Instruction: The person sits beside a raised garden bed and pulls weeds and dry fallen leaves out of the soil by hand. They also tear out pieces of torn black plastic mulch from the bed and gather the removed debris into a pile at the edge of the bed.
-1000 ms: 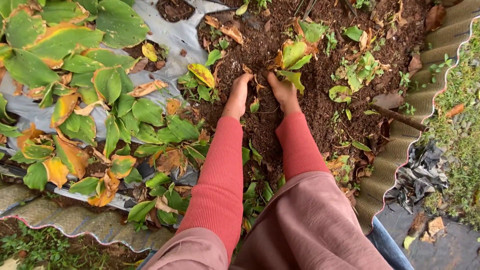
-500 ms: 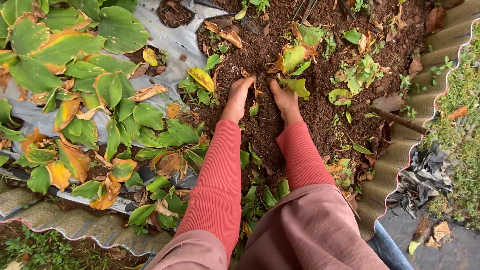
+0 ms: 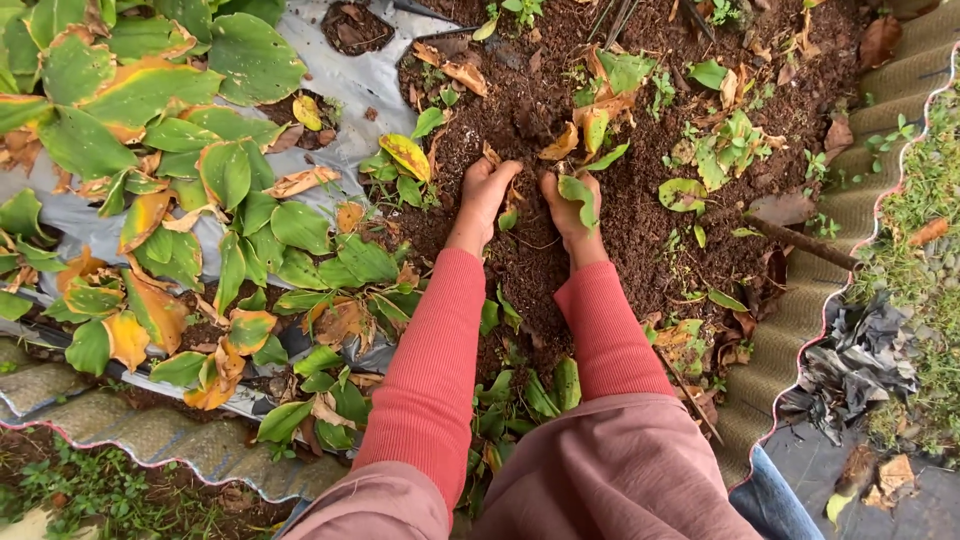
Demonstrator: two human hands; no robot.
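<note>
**Hands press deeper into the soil**

Since a second ago your hands have curled tighter into the dark soil (image 3: pixel 560 240). Your left hand (image 3: pixel 487 190) and right hand (image 3: pixel 568 205) sit side by side, slightly apart, fingers dug in, a green leaf (image 3: pixel 578 195) across the right. Soil lies directly ahead; silver plastic sheet (image 3: pixel 330 90) lies left. No packages or labels show.

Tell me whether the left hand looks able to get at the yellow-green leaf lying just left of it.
Probably yes. The left hand rests on the dark soil, and the yellow-green leaf lies in the open close beside it, with nothing over it and only small weeds nearby.
</note>
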